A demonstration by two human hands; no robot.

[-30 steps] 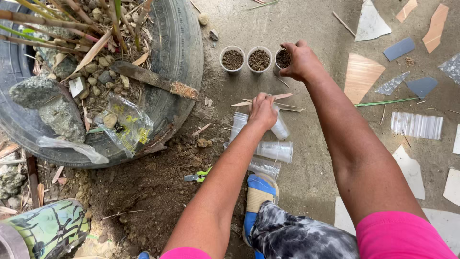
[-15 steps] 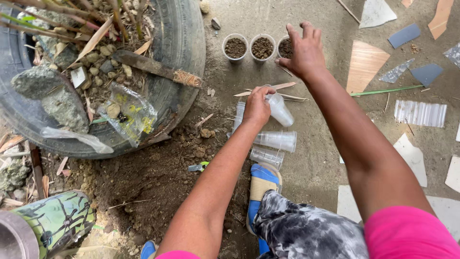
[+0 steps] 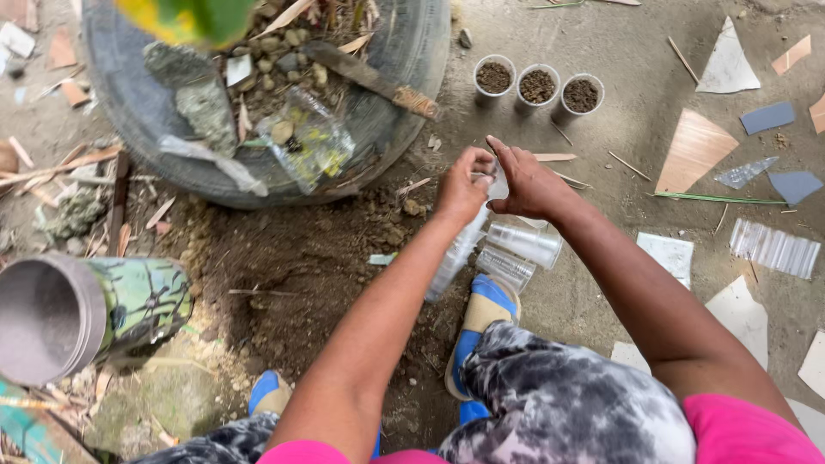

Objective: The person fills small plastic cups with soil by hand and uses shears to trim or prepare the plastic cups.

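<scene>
left hand [image 3: 460, 191] gripping clear cup stack [image 3: 457, 253] | right hand [image 3: 526, 182] pinching its top cup, below three soil-filled cups [image 3: 538, 85] | tyre [image 3: 391, 129] left of these

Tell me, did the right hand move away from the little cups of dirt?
Yes. The right hand pulled back from the third soil cup, toward the person, and now meets the left hand at the stack of clear cups.

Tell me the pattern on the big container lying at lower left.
Green camouflage on the container, grey inside; the head view shows it.
</scene>
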